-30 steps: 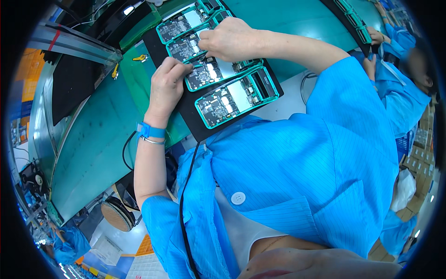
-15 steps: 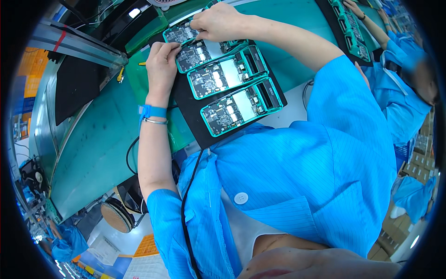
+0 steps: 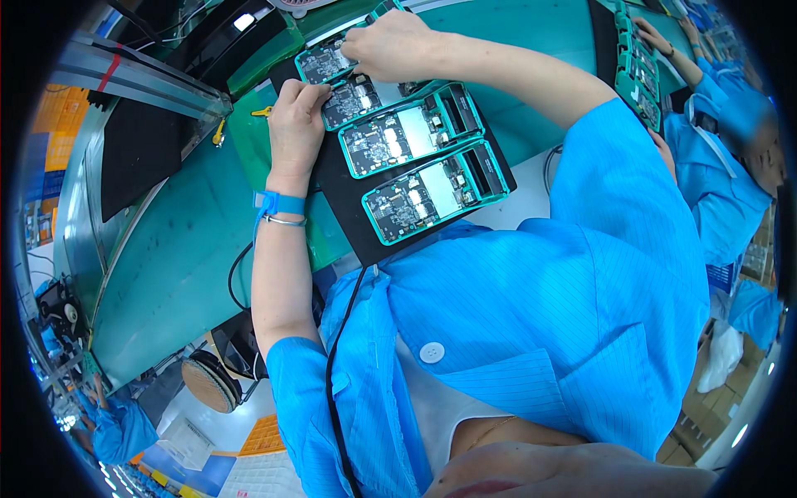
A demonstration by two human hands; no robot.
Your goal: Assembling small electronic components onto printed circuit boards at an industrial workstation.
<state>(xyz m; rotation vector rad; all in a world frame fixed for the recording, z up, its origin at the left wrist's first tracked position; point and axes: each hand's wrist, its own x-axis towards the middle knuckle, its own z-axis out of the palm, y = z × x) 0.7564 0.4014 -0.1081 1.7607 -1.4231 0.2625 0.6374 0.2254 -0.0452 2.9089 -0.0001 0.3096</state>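
Several teal-framed circuit boards lie in a row on a black tray (image 3: 336, 199). My left hand (image 3: 295, 124) grips the left edge of the second board from the far end (image 3: 357, 95). My right hand (image 3: 394, 46) is curled down over the farthest board (image 3: 320, 62), fingertips on it; whether it pinches a small tool is hidden. The two nearer boards (image 3: 398, 133) (image 3: 432, 191) lie untouched. A blue wrist strap (image 3: 278, 203) with a dark cord (image 3: 237, 278) sits on my left wrist.
The tray rests on a green conveyor belt (image 3: 166, 249) bordered by a metal rail (image 3: 141, 75). A small yellow part (image 3: 261, 110) lies left of the tray. At right, a co-worker in blue (image 3: 722, 166) handles a second tray of boards (image 3: 635, 66). A round stool (image 3: 207, 382) stands below.
Both hands have moved from the third board up the row to the two farthest boards. The co-worker's tray has shifted at the right.
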